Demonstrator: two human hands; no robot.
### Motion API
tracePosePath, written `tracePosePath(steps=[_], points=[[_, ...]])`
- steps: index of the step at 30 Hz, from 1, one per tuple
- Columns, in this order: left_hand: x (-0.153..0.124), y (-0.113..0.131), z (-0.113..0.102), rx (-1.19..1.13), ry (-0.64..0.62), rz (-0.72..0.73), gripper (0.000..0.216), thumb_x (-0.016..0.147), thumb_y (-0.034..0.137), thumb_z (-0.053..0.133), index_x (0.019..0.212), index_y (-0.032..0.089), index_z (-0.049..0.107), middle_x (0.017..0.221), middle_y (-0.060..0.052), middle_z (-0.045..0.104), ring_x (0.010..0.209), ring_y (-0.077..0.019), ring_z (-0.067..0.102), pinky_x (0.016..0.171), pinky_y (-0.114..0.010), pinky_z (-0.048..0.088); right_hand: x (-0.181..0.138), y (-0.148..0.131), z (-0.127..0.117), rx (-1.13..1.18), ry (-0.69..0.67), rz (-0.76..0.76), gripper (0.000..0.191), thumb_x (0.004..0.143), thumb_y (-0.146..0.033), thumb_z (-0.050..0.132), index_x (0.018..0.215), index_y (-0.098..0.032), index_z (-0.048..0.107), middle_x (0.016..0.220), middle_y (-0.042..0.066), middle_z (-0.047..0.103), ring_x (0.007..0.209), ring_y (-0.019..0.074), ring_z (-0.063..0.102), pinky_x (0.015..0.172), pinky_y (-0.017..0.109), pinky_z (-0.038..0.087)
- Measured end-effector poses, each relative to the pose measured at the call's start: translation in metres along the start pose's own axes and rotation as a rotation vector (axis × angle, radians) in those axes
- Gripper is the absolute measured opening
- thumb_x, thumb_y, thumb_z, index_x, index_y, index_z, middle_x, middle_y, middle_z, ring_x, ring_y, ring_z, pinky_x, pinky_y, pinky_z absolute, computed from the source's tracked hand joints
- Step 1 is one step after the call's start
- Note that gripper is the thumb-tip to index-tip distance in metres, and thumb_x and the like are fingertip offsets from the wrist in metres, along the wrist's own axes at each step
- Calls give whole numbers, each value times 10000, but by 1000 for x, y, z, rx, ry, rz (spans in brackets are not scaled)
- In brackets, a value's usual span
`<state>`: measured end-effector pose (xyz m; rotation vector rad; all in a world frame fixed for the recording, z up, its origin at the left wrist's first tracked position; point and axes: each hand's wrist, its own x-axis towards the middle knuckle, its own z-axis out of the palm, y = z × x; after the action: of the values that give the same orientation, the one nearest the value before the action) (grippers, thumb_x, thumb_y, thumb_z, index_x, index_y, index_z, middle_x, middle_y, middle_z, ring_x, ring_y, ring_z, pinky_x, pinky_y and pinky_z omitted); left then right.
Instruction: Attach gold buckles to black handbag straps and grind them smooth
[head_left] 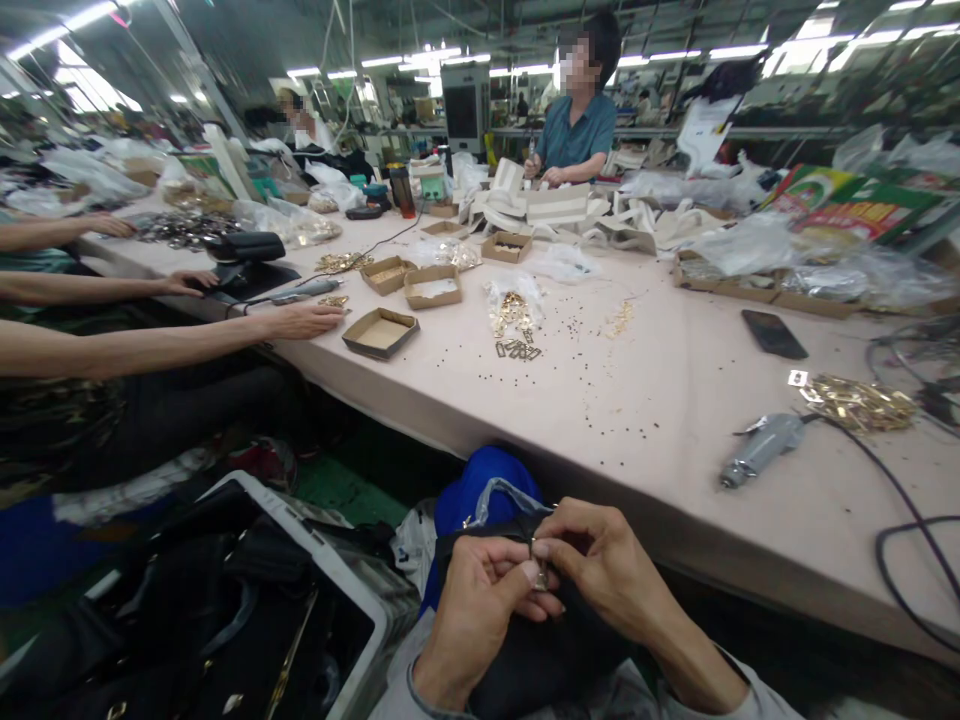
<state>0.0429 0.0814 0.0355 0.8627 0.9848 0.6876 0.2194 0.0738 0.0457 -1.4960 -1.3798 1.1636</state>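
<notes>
My left hand (pixel 474 600) and my right hand (pixel 609 570) meet low in the view, below the table's front edge, over a black bag (pixel 525 650) on my lap. Both pinch a small metal buckle (pixel 540 574) between thumb and fingers. Fingers of both hands are curled tight around it. Behind my hands a blue bag (pixel 480 490) with a clear plastic wrap stands on the floor.
The pink table (pixel 600 400) holds an electric screwdriver (pixel 761 447) with a black cable, gold fittings (pixel 859 402), a phone (pixel 774 333), cardboard trays (pixel 381 331) and scattered small parts. Co-workers' arms (pixel 187 340) reach in from the left. A person (pixel 577 125) sits across. A bin of black bags (pixel 225 600) stands at lower left.
</notes>
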Motion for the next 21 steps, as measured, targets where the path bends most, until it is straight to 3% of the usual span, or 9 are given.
tracePosePath(steps=[5,10,16,21], points=[[-7,-11,6,78,180,95,337,833,416,738,879,84,711,644,-105,726,481,-175,665,463,-227,513,-8,0,16,-63,50,157,288,906,-393,704,722,-174,741,635,35,709,588,184,650,564,273,451],[-17,-14,12,87,170,36,311,860,432,696,866,127,636,560,-70,686,423,-167,621,434,-223,485,-20,11,31,52,19,206,429,946,-532,631,727,-169,701,647,43,693,605,193,639,555,275,440],[-17,-16,14,21,246,-67,398,750,492,770,771,106,676,603,-98,693,436,-174,622,387,-207,417,-26,22,35,43,70,209,405,901,-508,665,682,-167,675,615,35,657,572,175,560,540,285,383],[-13,-26,10,47,364,15,455,759,534,781,656,102,685,457,-11,539,354,-65,371,356,-178,236,-30,18,32,43,4,194,432,921,-511,613,660,-170,658,622,27,623,600,174,536,577,299,366]])
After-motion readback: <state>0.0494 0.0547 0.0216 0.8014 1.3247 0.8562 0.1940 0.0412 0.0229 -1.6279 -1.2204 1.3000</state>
